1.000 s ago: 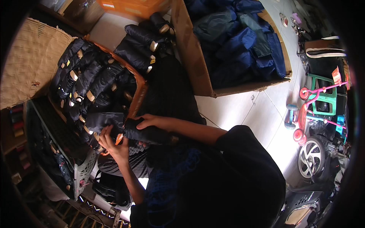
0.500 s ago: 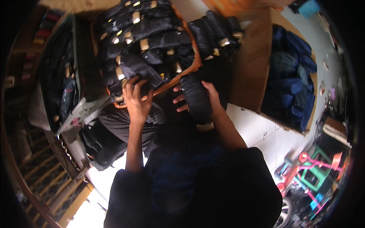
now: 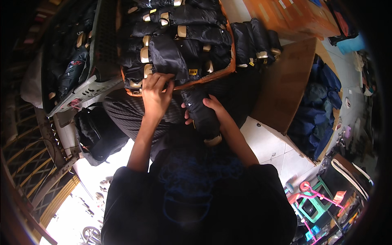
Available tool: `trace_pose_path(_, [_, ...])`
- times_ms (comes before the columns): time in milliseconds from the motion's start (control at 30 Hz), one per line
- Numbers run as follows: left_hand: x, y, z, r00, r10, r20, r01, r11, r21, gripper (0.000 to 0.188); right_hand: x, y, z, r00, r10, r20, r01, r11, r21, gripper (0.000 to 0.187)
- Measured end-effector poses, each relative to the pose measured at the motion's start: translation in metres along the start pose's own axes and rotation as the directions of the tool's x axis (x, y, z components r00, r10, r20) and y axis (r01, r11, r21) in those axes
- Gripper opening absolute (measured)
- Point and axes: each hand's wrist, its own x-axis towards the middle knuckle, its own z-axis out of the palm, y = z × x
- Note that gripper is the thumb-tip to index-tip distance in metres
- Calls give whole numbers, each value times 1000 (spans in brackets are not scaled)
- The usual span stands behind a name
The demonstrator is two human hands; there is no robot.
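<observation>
My right hand (image 3: 216, 112) is wrapped around a folded umbrella (image 3: 201, 116) in a black cover. Its beige handle end points toward my body. At the near edge of an orange-rimmed box (image 3: 216, 74), my left hand (image 3: 156, 96) has its fingers curled and closed on the near end of a loose black sleeve (image 3: 165, 57). The fingertips are partly hidden. That sleeve lies on top of several black folded umbrellas (image 3: 200, 16) with beige handles, packed in rows in the box.
More covered umbrellas (image 3: 253, 38) lie beyond the box's right side. A dark plastic crate (image 3: 92, 87) of umbrellas stands at left. On the right, an open cardboard box (image 3: 286, 85) holds dark blue bundles (image 3: 314, 102). A green stool (image 3: 318, 200) is at lower right.
The view has shifted, so the box appears farther right. My left fingers have drawn together at the sleeve's near end. The umbrella stays in my right hand, now a little lower.
</observation>
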Motion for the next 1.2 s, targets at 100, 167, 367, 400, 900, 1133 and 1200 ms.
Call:
trace_pose_path(100, [3, 4, -4, 999, 36, -3, -36, 999, 12, 16, 13, -7, -4, 997, 52, 63, -45, 994, -97, 50])
trace_pose_path(167, [6, 10, -8, 999, 38, -8, -38, 999, 6, 15, 18, -13, -5, 992, 84, 91, -66, 980, -190, 52])
trace_pose_path(367, [15, 20, -19, 998, 60, 9, -60, 998, -4, 15, 18, -29, -1, 972, 162, 172, -98, 939, -331, 56])
trace_pose_path(400, [16, 22, -20, 997, 71, 17, -71, 997, -4, 15, 17, -30, 1, 977, 148, 151, -88, 934, -347, 58])
trace_pose_path(900, [25, 24, -21, 960, 201, 196, -195, 980, -50, 16, -12, -48, -2, 1000, -24, -12, 18, 928, -373, 83])
trace_pose_path(1133, [24, 30, -17, 963, 170, 210, -158, 985, -75, 15, -19, -47, -6, 996, 81, 27, -65, 922, -382, 91])
trace_pose_path(1200, [23, 30, -18, 962, 171, 213, -157, 984, -79, 15, -23, -44, -11, 994, 106, 41, -85, 930, -358, 90])
